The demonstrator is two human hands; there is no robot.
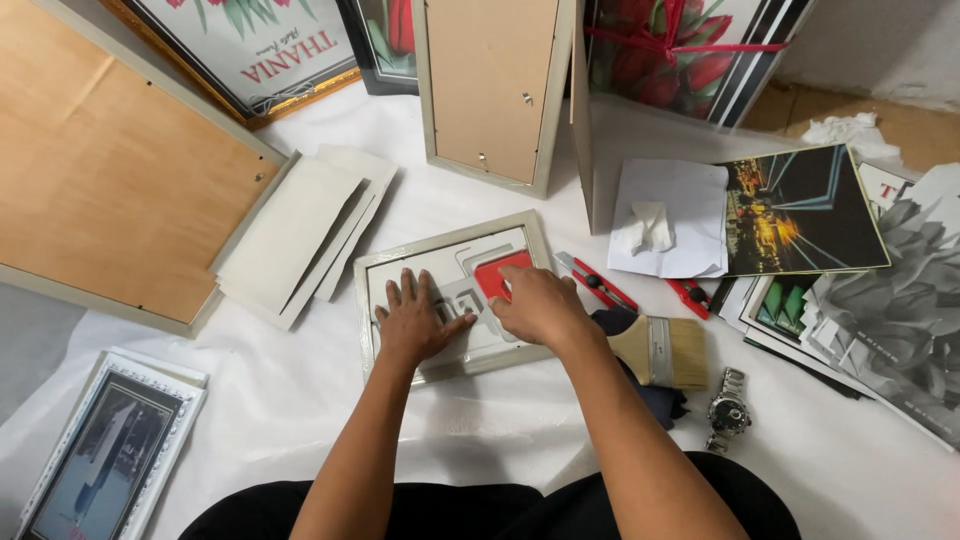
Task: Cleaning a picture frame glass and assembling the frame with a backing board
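Down on the white sheet, going from the left, a small white-framed picture lies near the bottom corner, above it a large frame turned back-side up, showing smooth brown board inside a pale moulding, and beside that a fanned stack of grey card sheets. At the centre lies the small pale frame, a flat rectangle with a slightly glossy greenish-white moulding; its long axis runs left to right, tilted a little so the right end sits higher, and its open face points up at the camera. The left hand rests flat and open on the frame's left half, fingers spread, gripping nothing. The right hand is curled over the right half, pressing a red flat tool against the light insert inside the frame; whether the fingers close fully round it I cannot tell. Just right of that hand lie a red utility knife, a wooden-handled brush with pale bristles on a dark cloth, and a metal wristwatch. Further right are a white paper sheet and glossy prints.
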